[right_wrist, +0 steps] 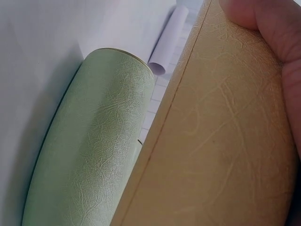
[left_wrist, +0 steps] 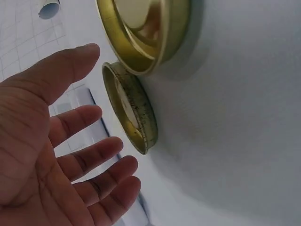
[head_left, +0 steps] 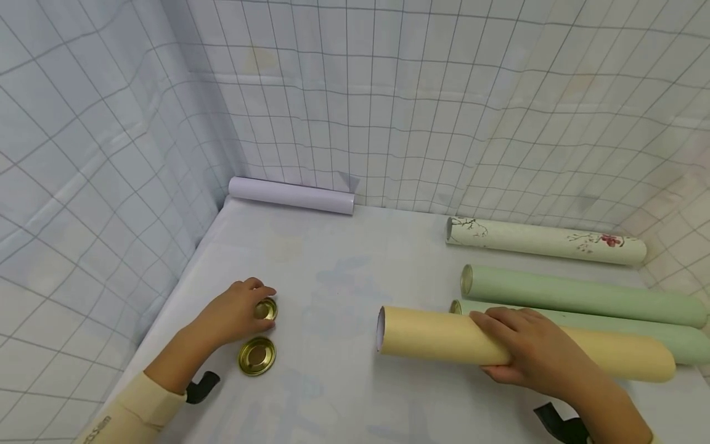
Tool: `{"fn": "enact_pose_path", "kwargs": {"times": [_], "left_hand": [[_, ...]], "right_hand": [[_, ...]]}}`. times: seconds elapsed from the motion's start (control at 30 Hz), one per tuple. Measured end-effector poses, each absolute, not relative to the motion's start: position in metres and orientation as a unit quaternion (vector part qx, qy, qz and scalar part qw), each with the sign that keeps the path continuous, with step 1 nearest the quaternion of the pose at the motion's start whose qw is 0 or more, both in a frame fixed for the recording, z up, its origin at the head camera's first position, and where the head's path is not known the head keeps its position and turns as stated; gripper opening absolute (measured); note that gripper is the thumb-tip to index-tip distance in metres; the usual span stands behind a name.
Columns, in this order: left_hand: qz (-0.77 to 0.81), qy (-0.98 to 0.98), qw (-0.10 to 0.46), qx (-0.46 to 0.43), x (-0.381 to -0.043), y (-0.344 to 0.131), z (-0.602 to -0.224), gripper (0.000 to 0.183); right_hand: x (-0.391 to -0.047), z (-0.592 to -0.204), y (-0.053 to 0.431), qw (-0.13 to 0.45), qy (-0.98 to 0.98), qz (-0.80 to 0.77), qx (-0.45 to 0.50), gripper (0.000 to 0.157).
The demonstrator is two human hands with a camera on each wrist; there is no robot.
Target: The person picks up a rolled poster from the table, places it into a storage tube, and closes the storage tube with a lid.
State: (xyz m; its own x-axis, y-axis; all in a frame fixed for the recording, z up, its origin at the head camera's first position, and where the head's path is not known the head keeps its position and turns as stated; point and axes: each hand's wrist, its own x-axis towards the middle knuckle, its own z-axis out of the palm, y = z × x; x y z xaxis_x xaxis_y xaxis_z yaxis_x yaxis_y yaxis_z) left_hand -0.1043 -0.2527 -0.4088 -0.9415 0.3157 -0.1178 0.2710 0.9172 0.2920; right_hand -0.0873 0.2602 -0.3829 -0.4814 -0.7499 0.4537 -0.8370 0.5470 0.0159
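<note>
My right hand (head_left: 532, 351) grips a yellow, textured wallpaper roll (head_left: 432, 336) from above, with the thumb along its near side. The hollow end of the roll points left, and in the right wrist view a straight seam runs down its length. My left hand (head_left: 235, 311) hovers at a small round gold metal lid (head_left: 266, 309), thumb and fingers spread around it. In the left wrist view the fingers (left_wrist: 91, 155) are loosely bent, with a gap between them and the lid's rim. A second gold lid (head_left: 257, 356) lies nearer to me, its raised rim facing up.
Two pale green rolls (head_left: 577, 296) lie behind the yellow one, which partly covers the nearer. Farther back lies a white roll with a floral branch print (head_left: 543, 240). A lavender roll (head_left: 291, 195) rests along the back left edge of the white table (head_left: 333, 271), beside grid-patterned curtains (head_left: 360, 111).
</note>
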Motion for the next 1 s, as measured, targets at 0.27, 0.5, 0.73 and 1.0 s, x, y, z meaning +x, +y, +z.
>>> {"fn": "enact_pose_path", "kwargs": {"times": [0.27, 0.5, 0.73, 1.0], "left_hand": [[0.147, 0.974, 0.11, 0.135, -0.106, -0.26, -0.418, 0.053], [0.23, 0.952, 0.104, 0.174, -0.109, -0.251, -0.412, 0.051], [0.33, 0.913, 0.102, 0.218, -0.101, -0.224, -0.394, 0.056], [0.438, 0.847, 0.083, 0.291, -0.086, -0.181, -0.374, 0.06]], "right_hand": [[-0.087, -0.383, 0.261, 0.202, -0.859, 0.104, 0.459, 0.061], [-0.086, -0.382, 0.262, 0.195, -0.865, 0.103, 0.451, 0.062], [-0.086, -0.383, 0.262, 0.193, -0.866, 0.103, 0.45, 0.062], [-0.087, -0.381, 0.261, 0.205, -0.859, 0.112, 0.456, 0.062]]}}
